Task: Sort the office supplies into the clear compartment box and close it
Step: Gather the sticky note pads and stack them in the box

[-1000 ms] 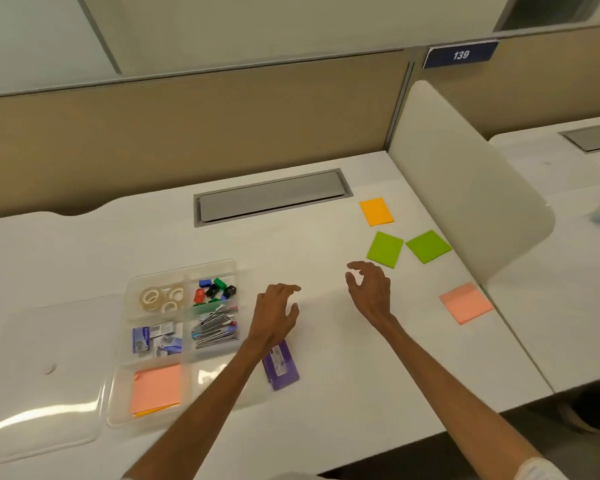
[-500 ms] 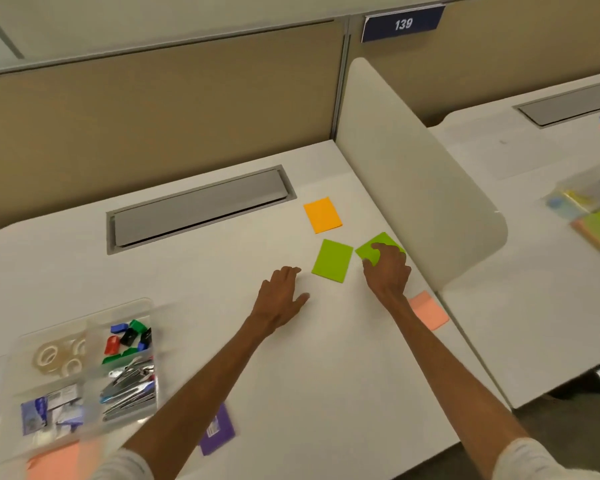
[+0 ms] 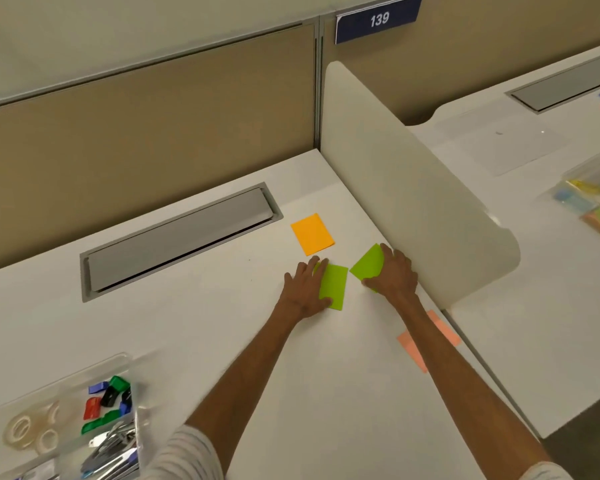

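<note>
Two hands are down on the white desk [image 3: 187, 341], apart, one green pad each. The left hand [image 3: 303, 289] lies flat, fingers straight over the left edge of the left green sticky pad [image 3: 336, 287]. The right hand [image 3: 394, 271] grips the right green sticky pad [image 3: 368, 263] between thumb and curled fingers, beside the white divider [image 3: 413, 202]. An orange sticky pad [image 3: 312, 233] lies just above. A salmon sticky pad [image 3: 445, 332] lies partly under the right forearm. The clear compartment box [image 3: 122, 358] sits at lower left of frame, holding tape rolls [image 3: 21, 431] and coloured clips [image 3: 108, 400].

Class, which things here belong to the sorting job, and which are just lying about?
Job: two green square sticky-note pads, orange square sticky-note pad, pink sticky-note pad, clear plastic compartment box.
Lying about: grey metal cable hatch, white divider panel, blue number sign.
</note>
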Tool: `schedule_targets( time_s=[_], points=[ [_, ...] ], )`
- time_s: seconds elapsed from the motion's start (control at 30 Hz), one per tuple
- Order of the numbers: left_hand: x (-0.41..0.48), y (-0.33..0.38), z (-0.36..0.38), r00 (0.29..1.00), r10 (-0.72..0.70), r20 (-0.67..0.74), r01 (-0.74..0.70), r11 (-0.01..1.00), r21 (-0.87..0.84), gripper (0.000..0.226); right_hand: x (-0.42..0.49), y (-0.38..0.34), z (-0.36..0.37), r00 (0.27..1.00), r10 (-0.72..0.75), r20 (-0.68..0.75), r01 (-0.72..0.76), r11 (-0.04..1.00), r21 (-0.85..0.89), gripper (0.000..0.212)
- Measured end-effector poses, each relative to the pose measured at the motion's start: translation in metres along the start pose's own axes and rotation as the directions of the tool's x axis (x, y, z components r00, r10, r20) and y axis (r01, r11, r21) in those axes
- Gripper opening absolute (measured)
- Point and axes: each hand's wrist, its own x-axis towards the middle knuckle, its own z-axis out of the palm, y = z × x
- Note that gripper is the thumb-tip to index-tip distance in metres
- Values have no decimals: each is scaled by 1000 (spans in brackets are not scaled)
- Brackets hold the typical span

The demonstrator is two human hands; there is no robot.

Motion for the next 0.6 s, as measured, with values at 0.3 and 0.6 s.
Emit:
schedule_targets(
  time_s=[0.3, 0.6],
  points=[
    [1, -3, -7, 996, -27, 87, 33, 997, -69, 101, -2, -5, -10, 999, 22, 42, -21, 999, -31, 102],
    [-25, -11, 5, 959, -252, 131, 273, 945, -181, 104, -26, -9, 2, 990, 89, 112, -85, 995, -44, 113]
  ],
)
